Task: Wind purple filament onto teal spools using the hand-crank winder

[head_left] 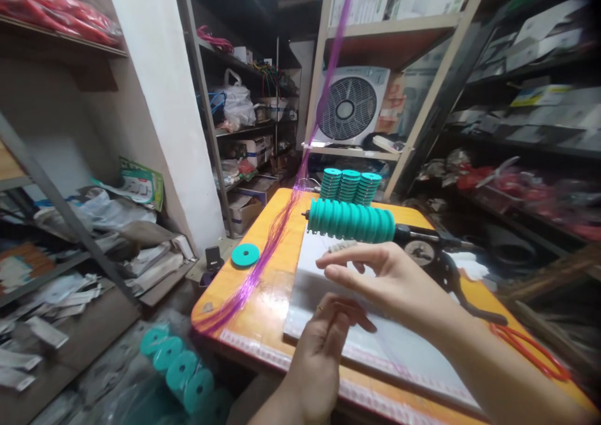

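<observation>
Low over the grey-white board [305, 309], my left hand [319, 350] has its fingers curled in toward the thumb; anything between them is too thin or hidden to name. My right hand [380, 275] hovers above and to the right, fingers stretched out, with a small gap between thumb and forefinger. Just beyond it, a row of teal spools [352, 220] sits side by side on a horizontal shaft of a black winding device [420, 250]. A bundle of purple thread [267, 256] hangs from above and lies across the table's left side. Faint purple strands cross the board's front.
Stacked teal spools [350, 187] stand at the back of the orange table [277, 215], and a single teal disc [245, 255] lies at left. Red-orange scissor-like handles [530, 350] rest at right. More spools [181, 368] lie below left. Shelves and a box fan [346, 107] stand behind.
</observation>
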The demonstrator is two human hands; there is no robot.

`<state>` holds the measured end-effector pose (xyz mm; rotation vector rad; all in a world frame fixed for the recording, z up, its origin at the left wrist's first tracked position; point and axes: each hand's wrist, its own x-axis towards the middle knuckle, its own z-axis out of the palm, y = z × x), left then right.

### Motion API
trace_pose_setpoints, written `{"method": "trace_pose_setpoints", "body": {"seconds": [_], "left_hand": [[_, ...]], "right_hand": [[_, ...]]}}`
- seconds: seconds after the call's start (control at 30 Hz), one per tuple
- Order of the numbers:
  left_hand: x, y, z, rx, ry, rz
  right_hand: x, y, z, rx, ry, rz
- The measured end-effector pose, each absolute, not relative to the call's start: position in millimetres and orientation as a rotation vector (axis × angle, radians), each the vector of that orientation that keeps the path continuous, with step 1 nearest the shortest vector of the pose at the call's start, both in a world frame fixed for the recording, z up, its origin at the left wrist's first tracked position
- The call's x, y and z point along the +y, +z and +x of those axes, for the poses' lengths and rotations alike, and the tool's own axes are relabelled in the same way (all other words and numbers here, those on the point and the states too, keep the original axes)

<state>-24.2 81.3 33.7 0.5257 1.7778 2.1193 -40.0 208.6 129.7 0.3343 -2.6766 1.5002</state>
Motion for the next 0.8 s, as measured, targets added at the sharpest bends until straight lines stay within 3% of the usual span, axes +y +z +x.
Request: {"method": "trace_pose_setpoints", "body": {"seconds": [0.17,0.43,0.8], "left_hand": [[79.3,32.6,-20.1,1.698,2.111,0.624],[66.1,19.6,-33.0,0.696,2.336,0.625],[82.4,49.7,-29.2,1.198,2.148,0.495]], "right_hand": [[212.9,133.1,-31.3,-2.599,1.604,0.384],[232.7,139.6,-7.7,-2.641,1.502,0.601],[222.4,125.4,-11.4,-2.607,1.038,0.565]]}}
